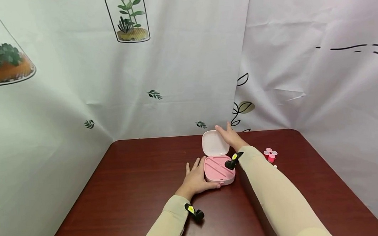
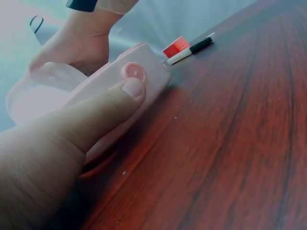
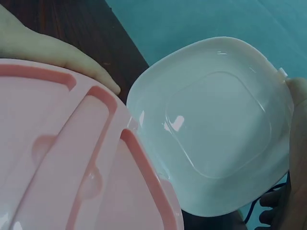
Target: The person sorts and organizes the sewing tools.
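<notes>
A pink compartment box (image 1: 219, 168) with slanted dividers sits on the table, its white lid (image 1: 213, 143) swung up at the back. My left hand (image 1: 195, 178) grips the box from the left. Its thumb (image 2: 110, 112) lies across the front, the tip at the round pink latch (image 2: 135, 72). Fingers spread along the left side. At the lid's right edge is my right hand (image 1: 230, 136), touching it with extended fingers. In the right wrist view the lid's smooth inside (image 3: 218, 129) and the pink compartments (image 3: 62, 158) show; most of the right hand is cut off by the frame.
Several small red pieces with pale tops (image 1: 270, 154) stand together on the right of the brown table (image 1: 148, 191), beyond my right forearm. A small white bit (image 1: 275, 166) lies near them. Behind the table hangs a pale, plant-printed cloth (image 1: 173, 69).
</notes>
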